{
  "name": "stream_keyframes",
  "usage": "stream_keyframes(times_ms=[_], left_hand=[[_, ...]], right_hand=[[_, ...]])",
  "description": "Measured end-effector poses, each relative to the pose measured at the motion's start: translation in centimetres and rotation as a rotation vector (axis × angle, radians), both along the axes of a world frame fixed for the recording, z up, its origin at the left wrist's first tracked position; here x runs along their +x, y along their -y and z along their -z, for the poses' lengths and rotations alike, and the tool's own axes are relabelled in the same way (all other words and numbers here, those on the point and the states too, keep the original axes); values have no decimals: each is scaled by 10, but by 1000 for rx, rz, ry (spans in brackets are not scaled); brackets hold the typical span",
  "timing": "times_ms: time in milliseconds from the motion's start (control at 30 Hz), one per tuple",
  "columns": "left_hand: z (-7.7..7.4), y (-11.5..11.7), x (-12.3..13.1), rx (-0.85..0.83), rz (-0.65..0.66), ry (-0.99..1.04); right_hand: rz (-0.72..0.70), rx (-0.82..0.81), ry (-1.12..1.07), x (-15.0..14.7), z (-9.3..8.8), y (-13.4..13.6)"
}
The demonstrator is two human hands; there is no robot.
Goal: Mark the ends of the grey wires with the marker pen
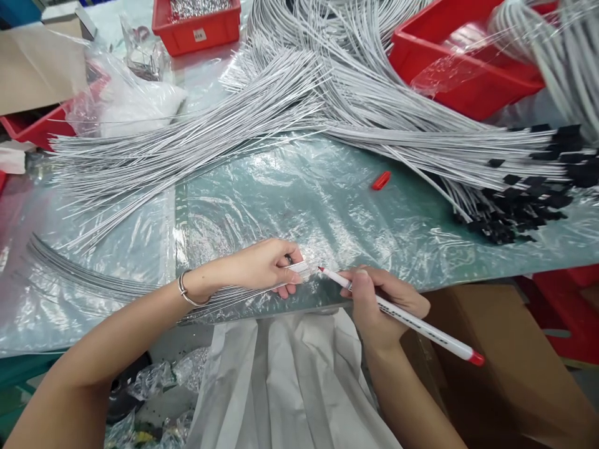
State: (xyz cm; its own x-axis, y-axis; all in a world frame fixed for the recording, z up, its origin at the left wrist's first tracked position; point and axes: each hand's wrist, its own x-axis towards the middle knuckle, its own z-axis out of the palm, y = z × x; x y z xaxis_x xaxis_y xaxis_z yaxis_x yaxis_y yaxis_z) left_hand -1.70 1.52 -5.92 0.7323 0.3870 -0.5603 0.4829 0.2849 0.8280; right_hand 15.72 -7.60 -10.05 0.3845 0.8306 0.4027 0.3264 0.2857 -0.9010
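My left hand [274,268] is closed around a small bunch of thin grey wires [116,284], whose pale ends stick out past the thumb. The bunch curves away to the left along the table's front edge. Between the fingers and thumb of my right hand [384,299] is a white marker [421,327] with a red end. Its bare red tip points at the wire ends, a short gap away from them. The marker's red cap [381,181] lies loose on the table, farther back.
Large bundles of grey wires [210,125] spread across the back, those at right ending in black connectors [515,206]. Red bins [206,31] stand behind. Clear plastic sheeting covers the green table [281,187]. An open cardboard box [505,349] sits below at right.
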Motion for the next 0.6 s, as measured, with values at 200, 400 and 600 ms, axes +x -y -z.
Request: stream_keyframes(times_ms=[200, 400, 600], left_hand=[[-21, 9, -8, 242, 105, -72], [-75, -40, -26, 771, -6, -127], [-102, -151, -5, 1268, -140, -342]], right_hand=[[-83, -45, -608, 12, -8, -7], [-83, -122, -857, 32, -12, -17], [-117, -169, -839, 34, -2, -20]])
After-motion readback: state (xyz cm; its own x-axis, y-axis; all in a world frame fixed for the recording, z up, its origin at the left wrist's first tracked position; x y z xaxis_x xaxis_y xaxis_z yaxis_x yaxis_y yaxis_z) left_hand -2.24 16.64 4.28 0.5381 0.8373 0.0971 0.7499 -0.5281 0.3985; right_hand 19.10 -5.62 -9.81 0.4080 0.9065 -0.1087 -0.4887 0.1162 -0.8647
